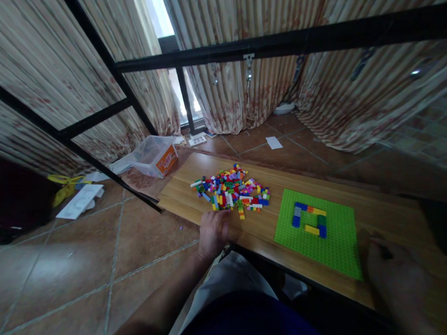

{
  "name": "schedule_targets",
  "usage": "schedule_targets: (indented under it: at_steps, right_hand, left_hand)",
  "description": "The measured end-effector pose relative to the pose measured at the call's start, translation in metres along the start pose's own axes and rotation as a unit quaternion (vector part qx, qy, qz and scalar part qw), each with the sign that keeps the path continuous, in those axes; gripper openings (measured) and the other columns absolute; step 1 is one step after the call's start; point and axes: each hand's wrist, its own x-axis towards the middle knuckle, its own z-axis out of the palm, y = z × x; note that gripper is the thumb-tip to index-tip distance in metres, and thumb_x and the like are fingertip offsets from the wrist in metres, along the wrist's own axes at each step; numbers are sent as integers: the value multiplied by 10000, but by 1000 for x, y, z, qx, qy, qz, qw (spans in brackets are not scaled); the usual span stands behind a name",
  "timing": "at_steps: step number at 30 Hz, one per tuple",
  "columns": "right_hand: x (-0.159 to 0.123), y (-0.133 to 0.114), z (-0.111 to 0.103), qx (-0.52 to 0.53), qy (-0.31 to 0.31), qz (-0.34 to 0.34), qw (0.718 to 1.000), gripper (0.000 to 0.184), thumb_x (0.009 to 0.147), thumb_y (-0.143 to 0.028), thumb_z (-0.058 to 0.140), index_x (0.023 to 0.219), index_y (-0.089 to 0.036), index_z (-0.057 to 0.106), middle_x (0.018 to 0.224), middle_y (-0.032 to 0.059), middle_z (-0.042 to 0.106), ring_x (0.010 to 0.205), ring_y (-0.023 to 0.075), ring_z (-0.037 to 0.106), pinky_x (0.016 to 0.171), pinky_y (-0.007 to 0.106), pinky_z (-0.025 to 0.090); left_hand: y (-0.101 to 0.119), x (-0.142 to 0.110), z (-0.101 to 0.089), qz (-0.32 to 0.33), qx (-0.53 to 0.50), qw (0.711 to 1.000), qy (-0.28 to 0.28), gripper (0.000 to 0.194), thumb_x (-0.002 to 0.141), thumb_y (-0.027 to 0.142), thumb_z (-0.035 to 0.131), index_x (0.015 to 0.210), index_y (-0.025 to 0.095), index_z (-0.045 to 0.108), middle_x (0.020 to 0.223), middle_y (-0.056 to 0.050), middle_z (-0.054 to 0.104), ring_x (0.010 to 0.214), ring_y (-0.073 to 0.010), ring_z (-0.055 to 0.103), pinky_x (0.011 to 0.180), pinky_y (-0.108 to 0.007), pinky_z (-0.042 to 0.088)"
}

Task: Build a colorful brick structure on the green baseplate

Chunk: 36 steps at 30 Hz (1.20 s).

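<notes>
A pile of small coloured bricks point(234, 189) lies on a wooden table top point(379, 209). To its right sits a green baseplate point(325, 247) bearing a small ring of blue, yellow, orange and grey bricks point(309, 219). My left hand point(213, 234) rests on the table's near edge, its fingers reaching into the near side of the pile; its fingertips are curled and what they touch is hard to make out. My right hand point(396, 276) lies on the table at the baseplate's right corner, fingers bent, with something small and dark at the fingertips.
A clear plastic box with an orange label point(156, 156) lies on the tiled floor beyond the table's left end, with papers point(80, 201) and a yellow object point(65, 188) further left. Black metal bars point(277, 42) cross overhead. Curtains hang behind.
</notes>
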Motion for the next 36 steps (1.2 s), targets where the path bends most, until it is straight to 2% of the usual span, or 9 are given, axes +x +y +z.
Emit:
schedule_targets:
  at_steps: [3, 7, 10, 14, 20, 30, 36]
  right_hand:
    - [0, -1, -1, -43, 1, -24, 999, 379, 815, -452, 429, 897, -223, 719, 887, 180, 679, 917, 358, 633, 697, 453, 461]
    - [0, -5, -4, -46, -9, -22, 999, 417, 842, -439, 413, 923, -172, 723, 908, 186, 684, 896, 333, 637, 710, 431, 468]
    - [0, -8, -5, -46, -11, -32, 998, 426, 864, -423, 405, 923, -150, 726, 885, 188, 680, 867, 316, 634, 702, 412, 463]
    - [0, -9, -5, -30, 6, -39, 999, 364, 853, -387, 451, 869, -143, 721, 837, 144, 679, 802, 273, 631, 690, 371, 462]
    - [1, -13, -5, -18, 13, -40, 999, 310, 862, -335, 465, 875, -152, 715, 849, 115, 686, 788, 227, 624, 717, 333, 470]
    - [1, -14, -6, -13, 17, -43, 999, 296, 866, -328, 474, 868, -153, 713, 864, 113, 689, 795, 225, 624, 720, 334, 473]
    - [0, -11, -4, -18, 20, -47, 999, 285, 858, -323, 486, 864, -150, 712, 841, 117, 677, 774, 229, 620, 700, 334, 470]
  left_hand:
    - [-11, 9, -7, -41, 24, 999, 25, 273, 895, 231, 512, 1147, 205, 613, 992, -76, 649, 977, -241, 591, 898, -419, 496]
    - [-5, 21, -4, 3, 36, 999, 11, 280, 885, 238, 527, 1145, 213, 629, 1092, -89, 622, 1034, -252, 559, 934, -436, 471]
    - [5, 34, 6, 40, 56, 998, -12, 284, 881, 230, 530, 1134, 230, 659, 1166, -94, 592, 1070, -267, 526, 947, -455, 445]
    - [14, 52, 16, 65, 104, 990, -67, 341, 850, 169, 535, 1133, 270, 695, 1248, -102, 557, 1134, -304, 489, 967, -486, 408]
    - [16, 68, 16, 88, 140, 980, -109, 358, 842, 148, 544, 1129, 285, 708, 1251, -104, 571, 1171, -322, 486, 1013, -525, 361]
    - [12, 72, 26, 104, 131, 983, -79, 225, 874, 174, 559, 1004, 252, 724, 1180, -85, 627, 1105, -296, 525, 973, -481, 386]
    - [10, 69, 24, 103, 99, 988, -53, 173, 891, 188, 547, 931, 221, 712, 1171, -85, 633, 1085, -284, 528, 972, -469, 391]
